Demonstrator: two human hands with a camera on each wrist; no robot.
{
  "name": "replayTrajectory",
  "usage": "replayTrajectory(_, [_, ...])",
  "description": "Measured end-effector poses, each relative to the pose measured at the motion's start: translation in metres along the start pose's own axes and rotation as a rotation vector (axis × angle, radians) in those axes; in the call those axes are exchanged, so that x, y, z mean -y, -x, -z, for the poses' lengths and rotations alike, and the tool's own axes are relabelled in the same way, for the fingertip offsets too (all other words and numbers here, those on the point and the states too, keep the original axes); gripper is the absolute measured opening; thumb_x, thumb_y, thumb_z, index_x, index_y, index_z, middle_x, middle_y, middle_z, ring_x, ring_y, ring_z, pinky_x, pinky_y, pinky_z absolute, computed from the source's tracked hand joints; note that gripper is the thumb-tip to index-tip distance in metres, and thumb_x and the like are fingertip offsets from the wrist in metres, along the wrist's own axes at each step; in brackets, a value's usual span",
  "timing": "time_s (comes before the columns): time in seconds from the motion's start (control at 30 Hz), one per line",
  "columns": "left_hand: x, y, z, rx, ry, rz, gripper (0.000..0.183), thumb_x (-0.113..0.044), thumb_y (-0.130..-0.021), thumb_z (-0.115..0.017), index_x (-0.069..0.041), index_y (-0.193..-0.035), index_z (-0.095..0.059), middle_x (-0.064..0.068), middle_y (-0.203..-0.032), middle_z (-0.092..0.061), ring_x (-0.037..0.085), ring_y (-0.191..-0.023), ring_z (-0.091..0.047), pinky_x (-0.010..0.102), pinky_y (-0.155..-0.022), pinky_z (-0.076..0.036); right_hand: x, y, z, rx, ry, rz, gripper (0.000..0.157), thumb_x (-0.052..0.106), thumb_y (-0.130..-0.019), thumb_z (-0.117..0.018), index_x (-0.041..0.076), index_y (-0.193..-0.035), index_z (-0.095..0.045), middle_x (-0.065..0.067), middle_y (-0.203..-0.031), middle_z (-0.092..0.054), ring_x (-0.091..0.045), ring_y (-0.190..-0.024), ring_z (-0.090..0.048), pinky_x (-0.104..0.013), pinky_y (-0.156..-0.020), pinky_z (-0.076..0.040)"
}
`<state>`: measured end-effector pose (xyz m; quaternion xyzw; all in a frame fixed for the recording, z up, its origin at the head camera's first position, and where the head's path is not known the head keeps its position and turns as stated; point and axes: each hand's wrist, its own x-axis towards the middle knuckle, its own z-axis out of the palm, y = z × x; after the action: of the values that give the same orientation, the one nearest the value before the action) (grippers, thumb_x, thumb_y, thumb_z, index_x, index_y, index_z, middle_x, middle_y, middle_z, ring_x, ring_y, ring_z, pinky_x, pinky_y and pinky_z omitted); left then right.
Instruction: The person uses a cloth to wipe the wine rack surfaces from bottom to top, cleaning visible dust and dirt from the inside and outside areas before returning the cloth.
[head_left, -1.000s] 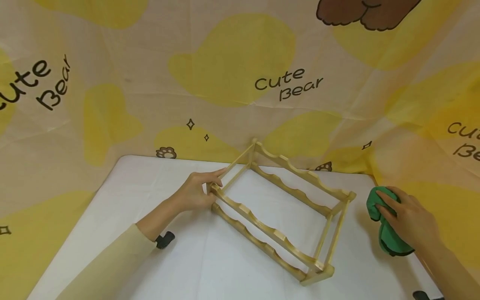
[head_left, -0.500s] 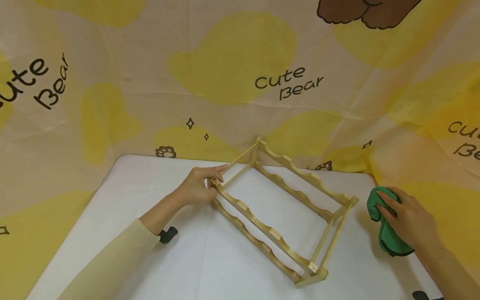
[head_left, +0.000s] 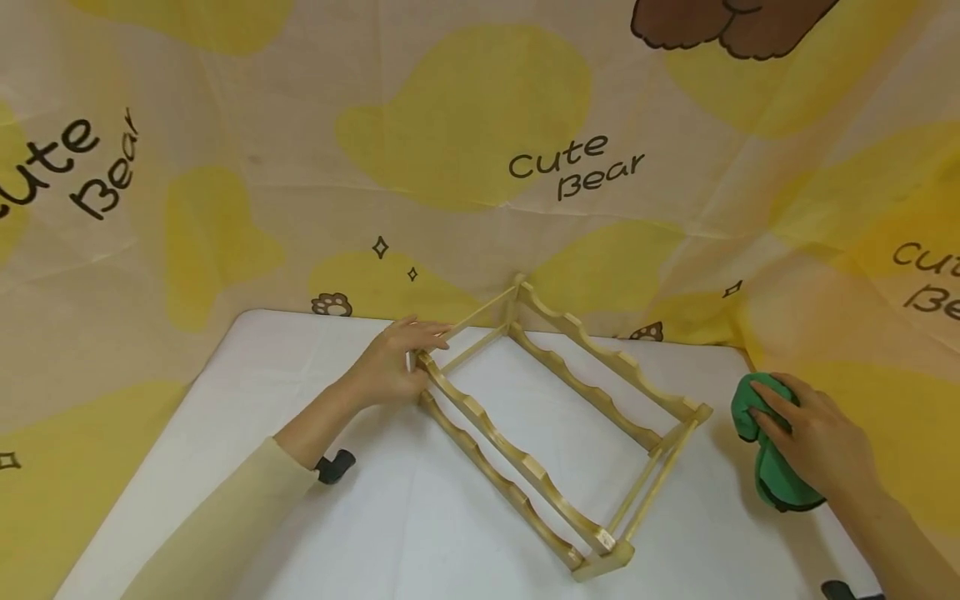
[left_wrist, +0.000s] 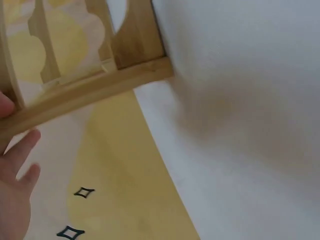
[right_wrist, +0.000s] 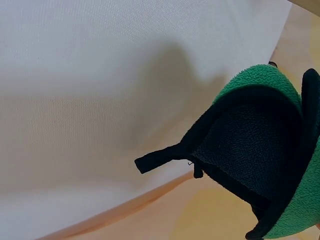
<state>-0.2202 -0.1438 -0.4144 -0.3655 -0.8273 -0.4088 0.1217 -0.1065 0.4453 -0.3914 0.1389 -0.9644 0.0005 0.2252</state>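
While my left grip (head_left: 390,367) has the wooden rack (head_left: 533,467) pinched at its left end, my right grip (head_left: 828,442) is curled round a green cloth (head_left: 783,479), well apart to the right. And look at that rack: wavy rails, slanting across the middle of the white table (head_left: 300,358)! Does every corner touch down? Can't tell from up here. Over to the left wrist view: the rack is chopped off at the top and left edges, my thumb down to a sliver, the rest of that hand sliced by the frame. Now the right wrist view, and the cloth's dark inner side fills the right, a black loop (right_wrist: 155,159) poking out, the far side cut away and my fingers all but lost behind it. Back up top, my palm is hidden too. At the bottom right, a dark piece (head_left: 838,590) is half out of shot, and high on the printed backdrop (head_left: 465,117) the brown bear feet (head_left: 735,25) are cropped by the top edge.
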Motion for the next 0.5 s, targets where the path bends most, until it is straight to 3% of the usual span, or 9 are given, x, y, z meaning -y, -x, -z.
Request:
replayTrajectory(0.07, [-0.007, 0.001, -0.002, -0.050, -0.084, -0.093, 0.046, 0.009, -0.068, -0.065, -0.001, -0.112, -0.077, 0.012, -0.138, -0.068, 0.035, -0.130, -0.062, 0.060, -0.123, -0.030, 0.000, 0.000, 0.000, -0.010, -0.002, 0.004, 0.045, 0.020, -0.095, -0.077, 0.008, -0.137, -0.067, -0.021, -0.139, -0.054, -0.047, -0.108, -0.058, -0.061, -0.051, -0.053])
replayTrajectory(0.2, [-0.025, 0.003, -0.013, -0.110, -0.129, -0.262, 0.046, 0.005, -0.067, -0.068, -0.005, -0.111, -0.077, 0.013, -0.132, -0.071, 0.035, -0.126, -0.065, 0.063, -0.119, -0.034, 0.001, 0.000, 0.001, -0.011, -0.004, -0.002, 0.046, 0.022, -0.096, -0.076, 0.010, -0.139, -0.066, -0.020, -0.141, -0.054, -0.046, -0.108, -0.058, -0.059, -0.049, -0.053])
replayTrajectory(0.5, [-0.073, 0.011, -0.053, -0.115, -0.131, -0.468, 0.042, -0.011, -0.065, -0.075, -0.010, -0.107, -0.076, 0.008, -0.127, -0.074, 0.028, -0.122, -0.068, 0.062, -0.111, -0.045, 0.001, 0.001, 0.002, -0.009, -0.007, -0.003, 0.047, 0.023, -0.096, -0.076, 0.011, -0.140, -0.065, -0.020, -0.140, -0.054, -0.046, -0.108, -0.058, -0.060, -0.051, -0.053])
